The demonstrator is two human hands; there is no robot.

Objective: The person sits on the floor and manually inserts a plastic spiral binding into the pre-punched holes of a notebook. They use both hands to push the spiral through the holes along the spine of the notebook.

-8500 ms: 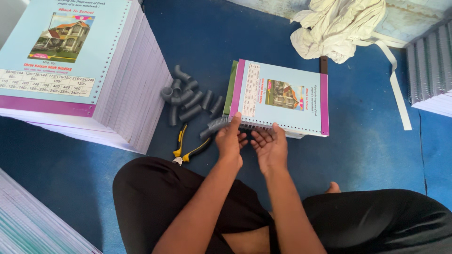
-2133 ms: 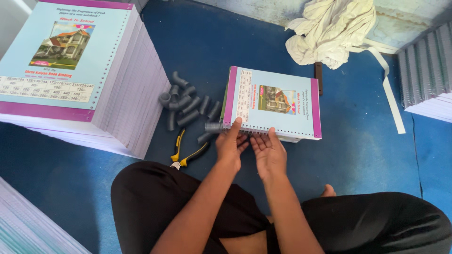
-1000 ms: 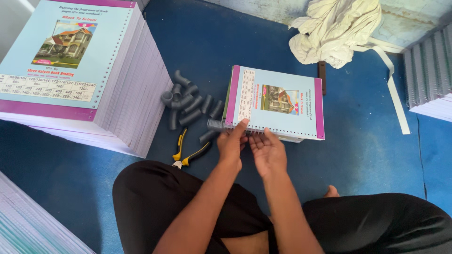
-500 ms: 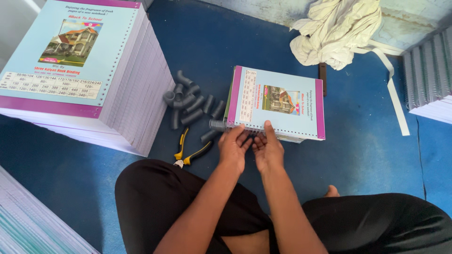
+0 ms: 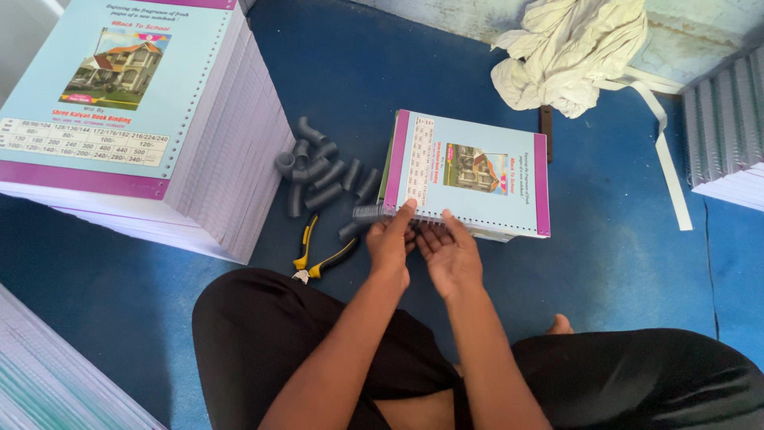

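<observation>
1. My left hand (image 5: 390, 243) rests at the near edge of the notebook (image 5: 469, 171), fingers curled and partly closed, thumb reaching up onto the cover's purple margin. It pinches the grey spiral coil (image 5: 368, 212), which sticks out to the left past the notebook's corner.
2. My right hand (image 5: 450, 255) lies just beside the left, touching it, palm turned up and inward, fingers loosely bent against the same punched edge. Whether it actually grips the coil I cannot tell; the fingertips hide that part.
3. The notebook lies flat on the blue floor (image 5: 621, 263) directly in front of my crossed legs, light blue cover up, purple bands at both short ends, a picture of a house in the middle. More sheets or a second book show under it on the left side.
4. Left of the notebook, a loose heap of grey coil pieces (image 5: 318, 171) lies on the floor, near but not touching my hands.
5. Yellow-handled pliers (image 5: 314, 256) lie just below that heap, close to my left knee.
6. Further left stands a tall stack of matching notebooks (image 5: 151, 127).
7. Behind the notebook, a crumpled pale cloth (image 5: 569, 52) rests by the wall, with a white strip (image 5: 668, 171) running down from it.
8. At the right edge sits another stack of bound books (image 5: 728, 131).
</observation>
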